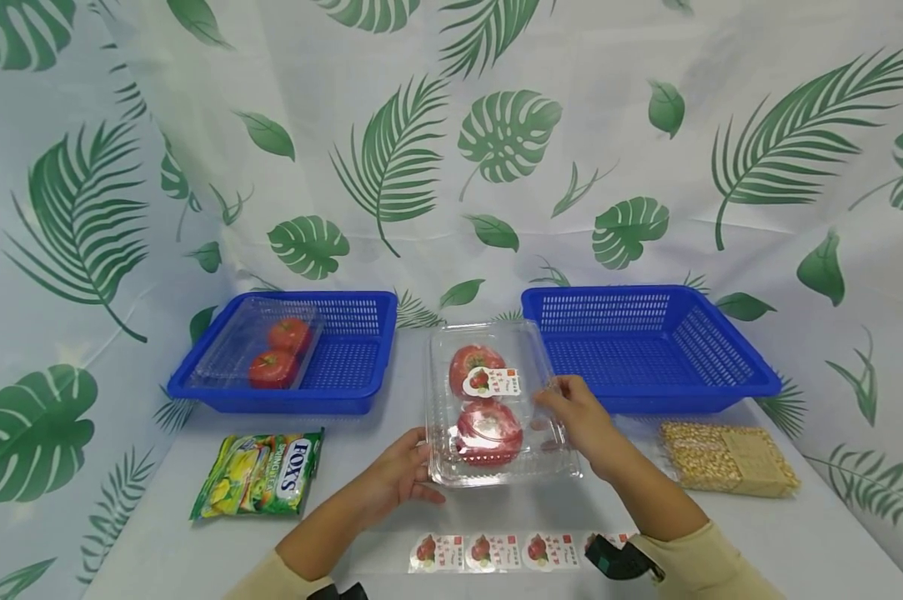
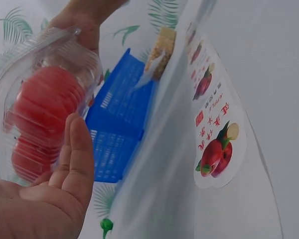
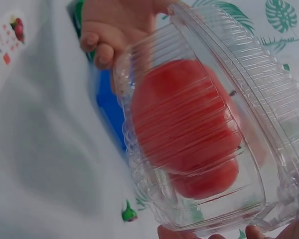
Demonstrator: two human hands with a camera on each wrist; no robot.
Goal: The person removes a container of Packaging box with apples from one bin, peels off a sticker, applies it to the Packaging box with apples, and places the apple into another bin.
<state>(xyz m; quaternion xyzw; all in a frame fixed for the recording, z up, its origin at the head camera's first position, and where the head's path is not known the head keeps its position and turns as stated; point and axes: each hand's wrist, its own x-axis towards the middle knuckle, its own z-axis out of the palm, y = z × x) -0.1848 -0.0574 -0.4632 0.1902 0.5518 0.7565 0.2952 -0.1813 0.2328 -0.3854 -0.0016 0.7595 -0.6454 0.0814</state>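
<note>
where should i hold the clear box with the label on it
Probably by its left and right edges, coming in from both sides and cupping the base. The clear box has a projecting rim there, and it is tilted with two red fruits inside, so support from below should steady them. That also leaves the label uncovered.

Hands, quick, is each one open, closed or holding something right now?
Left hand: open, fingers against the near left of the labelled box.
Right hand: closed, holding that box by its right side.
</note>
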